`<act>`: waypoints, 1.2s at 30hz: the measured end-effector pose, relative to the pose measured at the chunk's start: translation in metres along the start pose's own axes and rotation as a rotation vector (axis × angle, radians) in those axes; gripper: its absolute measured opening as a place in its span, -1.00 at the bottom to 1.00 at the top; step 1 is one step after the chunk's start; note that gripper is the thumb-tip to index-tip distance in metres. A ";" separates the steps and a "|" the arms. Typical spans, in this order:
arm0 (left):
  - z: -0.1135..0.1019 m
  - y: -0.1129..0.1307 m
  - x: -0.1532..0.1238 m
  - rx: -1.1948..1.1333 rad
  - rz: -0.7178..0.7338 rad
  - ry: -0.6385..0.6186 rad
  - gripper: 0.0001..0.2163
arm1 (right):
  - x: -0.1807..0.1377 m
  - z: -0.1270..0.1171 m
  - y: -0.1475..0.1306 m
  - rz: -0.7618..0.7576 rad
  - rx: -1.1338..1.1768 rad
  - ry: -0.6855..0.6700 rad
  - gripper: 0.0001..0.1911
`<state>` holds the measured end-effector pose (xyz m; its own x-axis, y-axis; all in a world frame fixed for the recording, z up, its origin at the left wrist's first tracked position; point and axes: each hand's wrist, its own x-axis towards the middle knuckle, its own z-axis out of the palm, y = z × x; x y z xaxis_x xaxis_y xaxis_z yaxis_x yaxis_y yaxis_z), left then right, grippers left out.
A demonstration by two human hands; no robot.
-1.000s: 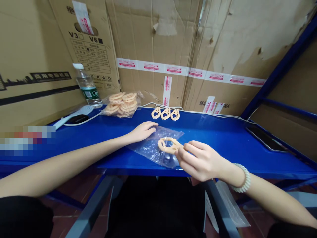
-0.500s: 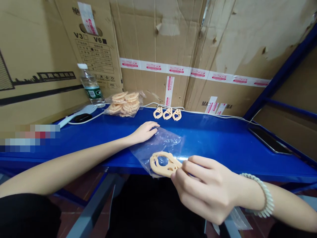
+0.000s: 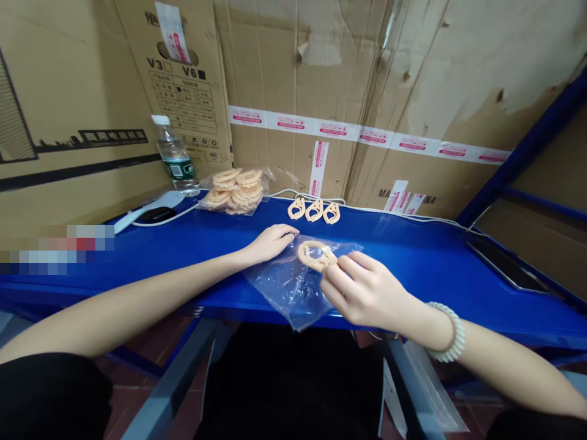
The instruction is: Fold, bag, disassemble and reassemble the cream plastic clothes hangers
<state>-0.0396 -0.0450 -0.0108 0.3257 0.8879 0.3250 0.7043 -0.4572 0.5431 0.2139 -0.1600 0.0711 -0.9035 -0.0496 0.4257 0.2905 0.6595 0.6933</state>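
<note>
A beige plastic folding hanger (image 3: pixel 306 256), folded into a loop, is pinched between the thumb and fingers of my right hand (image 3: pixel 362 287). It is held over a clear plastic bag (image 3: pixel 293 296), which lies on the blue table with its near corner past the front edge. My left hand (image 3: pixel 271 243) rests at the bag's upper left edge, fingers stretched out and lying low on it. Farther back, three more folded hangers (image 3: pixel 314 210) lie side by side in a row. A clear bag with several hangers (image 3: pixel 236 192) sits to their left.
A water bottle (image 3: pixel 177 160) stands at the back left beside cardboard (image 3: pixel 293 67). Near it are a light-blue handled object (image 3: pixel 151 208) and a black object (image 3: pixel 158 214). A white cable (image 3: pixel 413 216) runs along the table's back. A phone (image 3: pixel 504 264) lies on the right.
My right hand has moved forward and away from me with the hanger, which is now farther over the bag. My left hand stays by the bag. The view has shifted slightly.
</note>
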 end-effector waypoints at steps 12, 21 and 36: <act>-0.004 0.007 -0.003 -0.102 -0.090 -0.001 -0.57 | -0.007 0.053 -0.004 0.049 -0.116 -0.066 -0.73; -0.003 0.011 -0.005 -0.072 -0.096 -0.053 -0.50 | -0.020 0.070 0.006 0.182 -0.067 -0.166 -0.70; -0.020 0.061 -0.073 0.365 0.237 0.000 -0.53 | -0.038 0.179 0.158 0.561 0.414 -0.764 -0.18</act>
<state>-0.0332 -0.1391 0.0139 0.5048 0.7608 0.4079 0.7872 -0.5996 0.1443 0.2379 0.0801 0.0607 -0.6730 0.7384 0.0432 0.7307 0.6548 0.1931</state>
